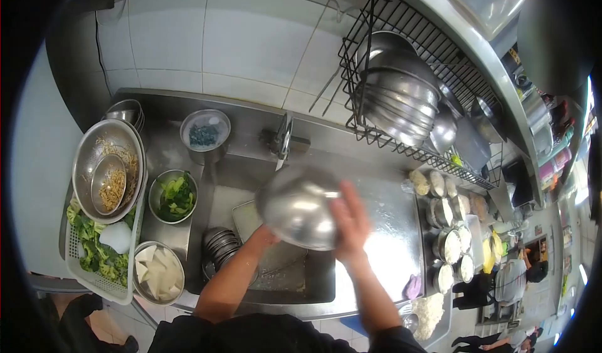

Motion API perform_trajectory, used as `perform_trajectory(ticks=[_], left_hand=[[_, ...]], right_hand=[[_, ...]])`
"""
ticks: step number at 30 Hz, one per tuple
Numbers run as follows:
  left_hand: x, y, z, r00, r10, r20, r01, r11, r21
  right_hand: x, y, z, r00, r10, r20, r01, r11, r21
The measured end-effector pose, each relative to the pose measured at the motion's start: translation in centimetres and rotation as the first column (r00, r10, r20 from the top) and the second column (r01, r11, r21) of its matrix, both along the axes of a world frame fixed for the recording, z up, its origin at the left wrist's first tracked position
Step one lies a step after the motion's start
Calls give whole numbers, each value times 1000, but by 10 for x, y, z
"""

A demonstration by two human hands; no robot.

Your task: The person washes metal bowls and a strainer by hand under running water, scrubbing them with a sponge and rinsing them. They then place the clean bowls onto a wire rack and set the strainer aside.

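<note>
A shiny metal bowl [300, 208], its rounded outside turned up, is held between my two hands above the sink [320, 278]. My left hand [266, 235] is at the bowl's lower left edge, its fingers mostly hidden beneath it. My right hand [352, 220] presses against the bowl's right side, slightly blurred. Just behind the bowl stands the faucet [285, 136]. Below and to the left, a stack of small metal bowls [222, 246] sits in the sink, beside a pale rectangular tray [246, 218] partly hidden by the held bowl.
Left: a colander [88, 171], broccoli in a white basket [128, 284], a bowl of leafy greens [175, 196] and one of white pieces [160, 274]. Upper right: a wire rack [370, 133] with metal bowls. Right: several filled containers [448, 246]. People [511, 281] stand far right.
</note>
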State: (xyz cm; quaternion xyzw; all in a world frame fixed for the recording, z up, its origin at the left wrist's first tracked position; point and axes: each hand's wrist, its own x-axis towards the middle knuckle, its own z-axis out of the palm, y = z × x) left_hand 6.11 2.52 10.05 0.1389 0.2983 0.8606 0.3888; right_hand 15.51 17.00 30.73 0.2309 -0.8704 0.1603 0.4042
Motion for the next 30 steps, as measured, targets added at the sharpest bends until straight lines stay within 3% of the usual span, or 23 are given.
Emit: perform_trajectory(ticks=[2, 3, 4, 5, 6, 7, 8, 10, 11, 13, 15, 17, 18, 19, 21, 23, 24, 25, 26, 27, 28, 29, 30], left_hand=[[-9, 4, 9, 994, -75, -74, 51, 956, -287], [-6, -13, 3, 984, -114, -140, 56, 929, -365], [2, -22, -22, 987, -59, -149, -37, 822, -568], [5, -24, -116, 951, 29, -307, -227, 739, -634], [7, -33, -238, 830, -274, -485, -438, 218, -872], [31, -53, -187, 922, -318, -220, -268, -114, -957], [42, -65, -228, 897, -425, -123, -206, -154, -966], [83, -94, -202, 672, -715, -193, -483, -226, -846], [89, -100, -212, 678, -707, -199, -485, -227, -844], [97, -121, -250, 364, -838, -406, -842, -110, -528], [79, -132, -261, 300, -875, -378, -821, -36, -569], [71, -135, -273, 231, -907, -351, -789, 37, -613], [64, -138, -279, 215, -909, -357, -786, 56, -616], [60, -142, -278, 202, -912, -357, -782, 70, -620], [58, -133, -291, 215, -921, -324, -796, 27, -604], [75, -116, -336, 301, -898, -320, -822, -74, -565], [81, -121, -283, 46, -935, -351, -941, 78, -331], [87, -117, -295, 117, -914, -389, -903, 65, -424], [87, -123, -244, -78, -950, -302, -898, 199, -393], [88, -124, -228, -166, -944, -287, -839, 288, -461], [89, -126, -218, -217, -937, -272, -785, 334, -522], [89, -128, -208, -265, -928, -261, -721, 371, -585], [89, -131, -201, -282, -928, -243, -670, 372, -642]], right_hand=[[1, 55, 37, 881, 30, -471, -17, 999, 32], [0, 48, 84, 838, -16, -545, 30, 999, 16], [0, 41, 131, 787, -65, -613, 75, 997, -9], [-9, 49, 153, 727, -150, -670, 219, 976, 19], [-19, 57, 174, 647, -225, -728, 357, 934, 29], [-29, 79, 184, 620, -328, -713, 497, 867, 33], [-44, 94, 194, 738, -346, -580, 449, 893, 39], [-76, 109, 218, 889, -358, -287, 396, 914, 84], [-81, 93, 238, 949, -314, 39, 313, 950, 25], [-98, 120, 265, 866, -93, 491, 105, 994, 2], [-115, 99, 262, 832, -62, 552, 91, 996, -26], [-126, 73, 248, 879, -270, 393, 260, 962, 81], [-124, 65, 243, 899, -363, 243, 309, 922, 232], [-118, 59, 233, 899, -360, 250, 306, 924, 228], [-103, 45, 201, 868, -447, -219, 469, 881, 64], [-84, 29, 141, 871, -194, -452, 44, 946, -320], [-63, 37, 86, 923, -103, -370, -58, 915, -399], [-49, 44, 26, 954, -2, -301, -151, 861, -486], [-50, 7, -24, 989, -134, -63, 86, 866, -493], [-58, -15, -74, 991, -48, 121, 96, 898, -429], [-53, -35, -112, 877, -20, 479, 270, 846, -460], [-45, -47, -163, 740, 131, 659, 346, 767, -541], [-30, -44, -238, 643, 147, 752, 429, 744, -512]])
